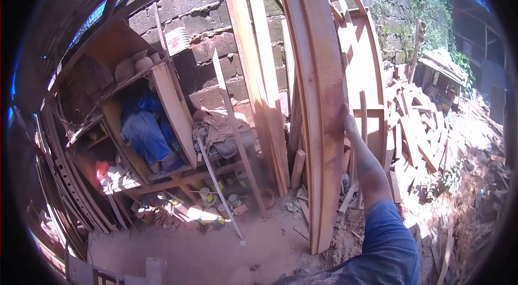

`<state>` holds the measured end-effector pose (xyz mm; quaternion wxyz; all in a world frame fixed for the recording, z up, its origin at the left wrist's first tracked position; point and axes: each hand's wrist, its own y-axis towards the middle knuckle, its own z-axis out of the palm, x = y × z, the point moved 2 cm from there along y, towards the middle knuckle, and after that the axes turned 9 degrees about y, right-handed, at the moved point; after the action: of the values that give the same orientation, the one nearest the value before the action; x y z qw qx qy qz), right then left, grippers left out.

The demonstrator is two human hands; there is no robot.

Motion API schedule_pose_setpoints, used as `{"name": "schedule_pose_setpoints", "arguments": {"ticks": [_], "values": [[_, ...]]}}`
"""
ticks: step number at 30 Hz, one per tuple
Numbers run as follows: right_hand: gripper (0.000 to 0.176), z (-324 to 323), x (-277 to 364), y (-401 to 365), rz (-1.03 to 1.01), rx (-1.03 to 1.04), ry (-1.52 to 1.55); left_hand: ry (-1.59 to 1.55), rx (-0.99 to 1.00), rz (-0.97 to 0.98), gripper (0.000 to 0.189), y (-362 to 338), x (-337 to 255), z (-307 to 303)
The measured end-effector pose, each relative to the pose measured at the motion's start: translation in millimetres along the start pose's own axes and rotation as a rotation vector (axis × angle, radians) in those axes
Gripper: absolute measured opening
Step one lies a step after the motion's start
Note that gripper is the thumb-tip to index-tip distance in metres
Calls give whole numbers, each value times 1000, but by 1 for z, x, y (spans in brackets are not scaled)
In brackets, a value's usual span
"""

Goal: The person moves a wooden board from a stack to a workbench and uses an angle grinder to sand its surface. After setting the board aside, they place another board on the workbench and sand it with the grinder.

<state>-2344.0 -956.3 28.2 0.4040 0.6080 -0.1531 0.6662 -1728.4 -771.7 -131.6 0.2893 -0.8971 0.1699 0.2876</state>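
A tall wooden frame piece (324,91) with a grooved face stands nearly upright in the centre right, its lower end at the ground. My right hand (349,122) is at its right edge, at the end of my outstretched arm in a blue sleeve. The fingers are mostly hidden at the edge of the wood, so their grip cannot be made out. My left hand does not show.
Long boards (264,85) lean on the block wall (208,31). To the left stands a shelf (175,107) with blue cloth (144,134). Cans (208,196) sit below it. Scrap wood (413,128) is heaped at the right, beside a curved frame (373,53).
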Motion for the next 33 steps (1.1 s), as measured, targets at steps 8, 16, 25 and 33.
{"name": "schedule_pose_setpoints", "arguments": {"ticks": [8,16,25,33], "values": [[70,16,1,-36,-181,-174,-408,47,-24,208,36,37,-94,-81],[49,35,26,-120,-169,-45,-430,-388,-365,551,39,120,-214,-155],[72,35,-34,-265,-71,376,27,-972,-637,728,65,88,-245,-173],[78,29,-145,-419,27,847,-183,-708,-1393,212,69,-4,-67,-126]]}}
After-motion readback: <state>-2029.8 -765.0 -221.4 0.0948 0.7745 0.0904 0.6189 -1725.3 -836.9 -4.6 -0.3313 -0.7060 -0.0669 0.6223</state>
